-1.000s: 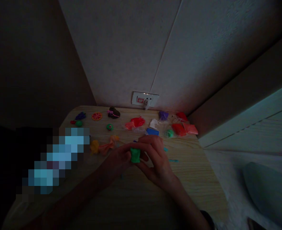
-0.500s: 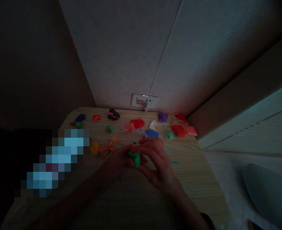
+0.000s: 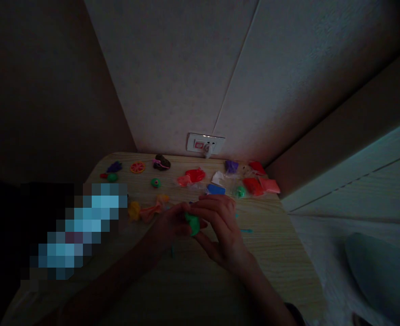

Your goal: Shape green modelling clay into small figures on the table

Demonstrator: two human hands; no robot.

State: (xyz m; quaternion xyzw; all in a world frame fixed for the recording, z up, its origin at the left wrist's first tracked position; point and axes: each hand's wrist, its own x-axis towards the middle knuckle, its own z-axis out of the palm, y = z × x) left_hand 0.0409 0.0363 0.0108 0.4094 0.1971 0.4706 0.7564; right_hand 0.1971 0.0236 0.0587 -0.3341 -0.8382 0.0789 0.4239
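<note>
Your left hand (image 3: 170,224) and right hand (image 3: 224,231) both have their fingers closed on the green lump (image 3: 193,225), holding it between them over the desk (image 3: 274,258). A blue packet (image 3: 216,189) lies just beyond your right hand, a turquoise stick (image 3: 246,231) to that hand's right.

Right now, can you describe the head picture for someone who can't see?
A left hand and right hand hold a green lump above a wooden table. Colourful packets and small shaped pieces lie beyond, below a wall socket.
</note>
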